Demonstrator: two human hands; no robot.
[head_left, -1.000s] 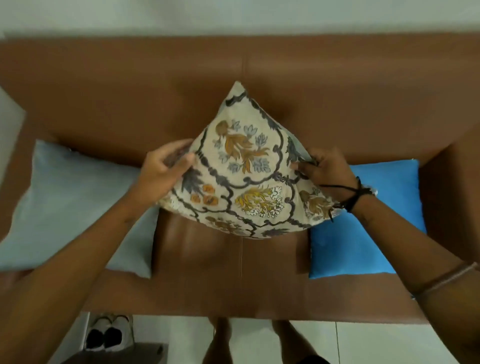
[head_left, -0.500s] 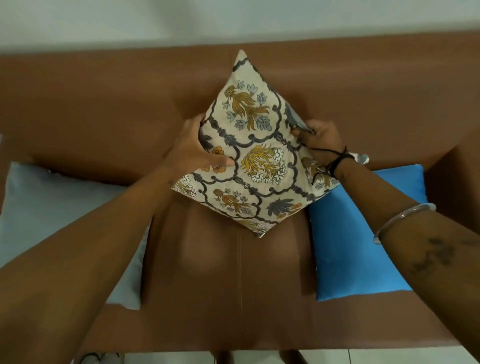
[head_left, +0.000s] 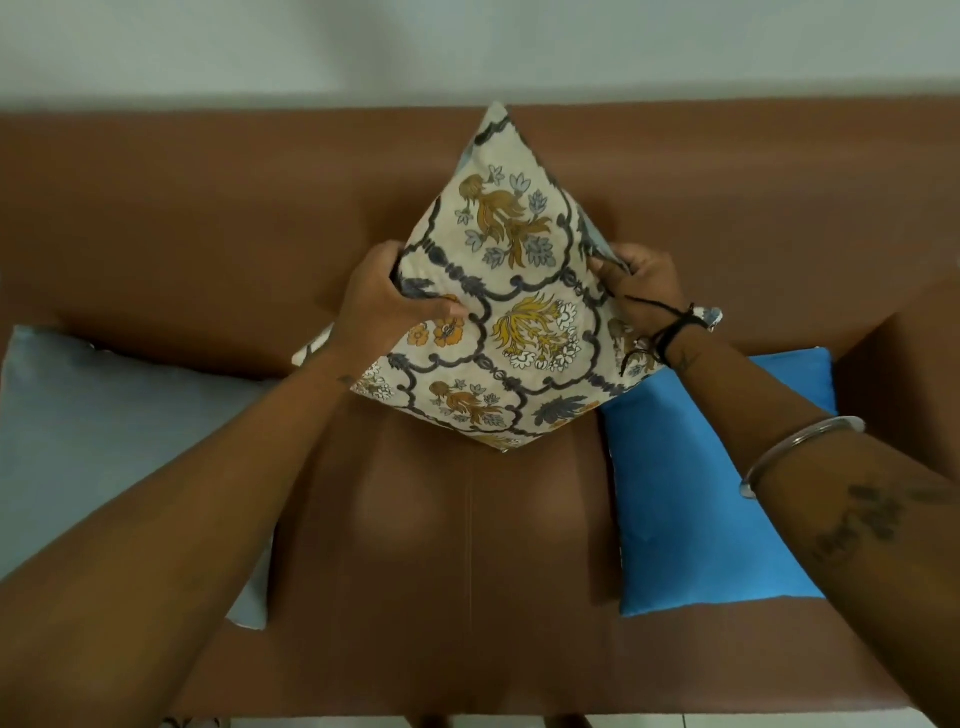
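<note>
Floral cushion (head_left: 519, 332) stands on its corner, diamond-wise, over the middle of the brown sofa (head_left: 208, 234). Top corner reaches up past the backrest's upper edge, against the pale wall (head_left: 467, 47). Bottom corner points down at the seat, near the centre seam. Whether it touches the seat or hangs just above, I cannot tell.

Left grip (head_left: 384, 306): curled round the cushion's left side. Thumb lies across the printed front, beside an orange flower. The other fingers go round behind and are hidden.

Right grip (head_left: 644, 291): fingers bent and pinching the cushion's right edge, where a strip of grey-blue fabric shows at the seam. The cushion's right corner pokes out just past my wrist. Black thread (head_left: 670, 332) tied at that wrist, loose ends hanging over the print. Metal bangle (head_left: 800, 452) further up the forearm.

So both grips are closed on the cushion, one on each side, with the printed face turned toward me.

Grey cushion (head_left: 104, 441) lies flat on the seat to the left, under my left forearm. Blue cushion (head_left: 701, 493) lies flat on the seat to the right. The floral cushion's lower right edge overlaps the blue one's top left corner in view; contact not clear. Bare seat shows between the two flat cushions.
</note>
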